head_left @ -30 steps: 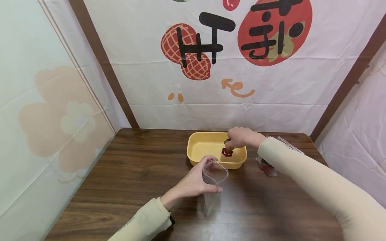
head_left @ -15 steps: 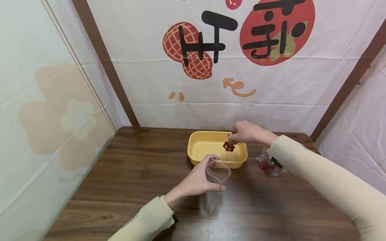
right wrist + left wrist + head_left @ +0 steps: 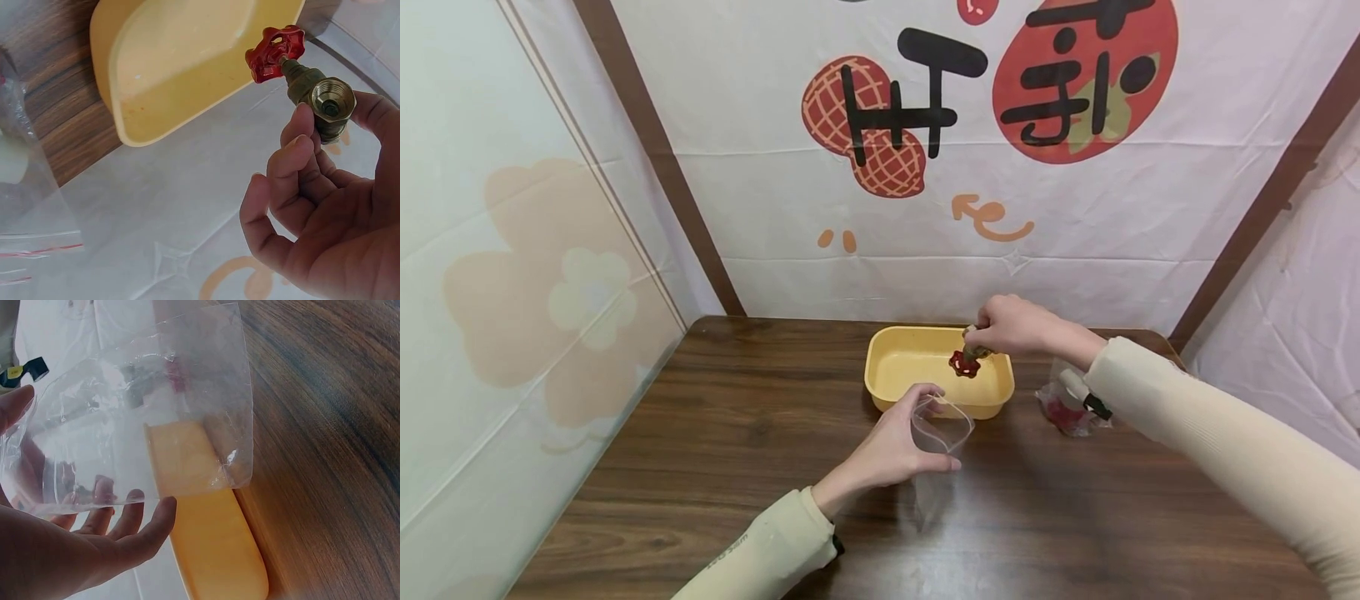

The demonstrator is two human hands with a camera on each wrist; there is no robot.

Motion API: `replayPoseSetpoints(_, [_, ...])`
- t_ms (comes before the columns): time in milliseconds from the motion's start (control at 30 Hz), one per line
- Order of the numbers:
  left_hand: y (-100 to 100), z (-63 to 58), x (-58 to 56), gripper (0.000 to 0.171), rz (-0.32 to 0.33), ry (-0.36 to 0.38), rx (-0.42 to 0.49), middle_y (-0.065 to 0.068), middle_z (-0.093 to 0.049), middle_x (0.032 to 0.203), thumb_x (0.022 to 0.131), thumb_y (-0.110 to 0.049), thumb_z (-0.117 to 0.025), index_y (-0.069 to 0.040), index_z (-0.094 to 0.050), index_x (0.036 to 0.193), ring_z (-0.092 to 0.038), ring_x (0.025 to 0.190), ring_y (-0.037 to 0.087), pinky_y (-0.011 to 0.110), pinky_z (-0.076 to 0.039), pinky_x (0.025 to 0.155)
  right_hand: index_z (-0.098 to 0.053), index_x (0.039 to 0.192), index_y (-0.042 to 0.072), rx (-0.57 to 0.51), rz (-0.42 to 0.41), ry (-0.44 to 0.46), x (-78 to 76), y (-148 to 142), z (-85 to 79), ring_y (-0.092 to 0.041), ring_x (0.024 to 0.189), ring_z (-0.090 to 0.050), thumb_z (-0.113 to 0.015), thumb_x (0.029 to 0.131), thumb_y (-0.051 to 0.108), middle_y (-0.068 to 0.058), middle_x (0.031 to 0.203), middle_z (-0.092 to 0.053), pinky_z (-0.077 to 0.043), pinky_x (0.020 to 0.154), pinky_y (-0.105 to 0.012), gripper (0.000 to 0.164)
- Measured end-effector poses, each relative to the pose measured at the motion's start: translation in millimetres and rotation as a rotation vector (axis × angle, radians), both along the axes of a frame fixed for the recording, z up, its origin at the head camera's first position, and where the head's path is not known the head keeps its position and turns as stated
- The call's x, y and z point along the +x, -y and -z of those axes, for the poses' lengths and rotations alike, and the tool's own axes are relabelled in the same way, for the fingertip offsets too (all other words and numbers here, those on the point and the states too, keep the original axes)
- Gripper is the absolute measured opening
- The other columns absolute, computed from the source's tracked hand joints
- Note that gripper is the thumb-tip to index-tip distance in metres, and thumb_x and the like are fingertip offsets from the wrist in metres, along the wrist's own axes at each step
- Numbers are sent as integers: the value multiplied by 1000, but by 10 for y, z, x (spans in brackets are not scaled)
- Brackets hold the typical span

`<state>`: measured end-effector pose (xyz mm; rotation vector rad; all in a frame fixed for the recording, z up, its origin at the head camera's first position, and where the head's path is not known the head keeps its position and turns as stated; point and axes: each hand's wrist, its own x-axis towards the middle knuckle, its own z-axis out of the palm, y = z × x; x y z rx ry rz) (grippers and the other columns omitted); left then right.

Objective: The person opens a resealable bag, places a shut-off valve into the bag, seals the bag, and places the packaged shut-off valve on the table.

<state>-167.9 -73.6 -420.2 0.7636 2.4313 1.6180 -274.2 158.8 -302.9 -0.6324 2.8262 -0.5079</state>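
My left hand holds a clear zip bag upright, thumb and fingers curved around its opened mouth. Nothing shows inside the bag. In my right hand, a brass valve with a red handwheel is pinched between thumb and fingers. The right wrist view shows its threaded opening. From the head view, the valve hangs over the right part of a yellow plastic tub, with the handwheel pointing down. The left hand is in front of the tub's near rim.
Right of the tub, partly under my right sleeve, lies another clear zip bag with something red inside. The wooden table carries everything. A printed cloth backdrop stands directly behind the table.
My right hand has lifted the valve slightly and shifted it a little right, then held it over the tub. The left hand and its bag have barely moved.
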Motion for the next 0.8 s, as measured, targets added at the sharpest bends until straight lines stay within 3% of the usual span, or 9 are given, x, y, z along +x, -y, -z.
replayPoseSetpoints(367, [-5, 0, 13, 86, -17, 22, 7, 10, -64, 130, 71, -24, -95, -14, -49, 142, -62, 122, 25, 43, -48, 104, -50, 60, 18, -34, -26, -23, 166, 48, -142, -11, 54, -39, -67, 91, 30, 6, 56, -46, -33, 54, -29, 37])
replayPoseSetpoints(800, [-41, 25, -6, 89, -64, 15, -8, 10, -62, 129, 70, -24, -95, -10, -47, 145, -60, 123, 28, 47, -46, 104, -53, 61, 17, -49, -29, -37, 324, 33, -378, -10, 51, -36, -69, 90, 29, 6, 55, -42, -32, 53, -29, 35])
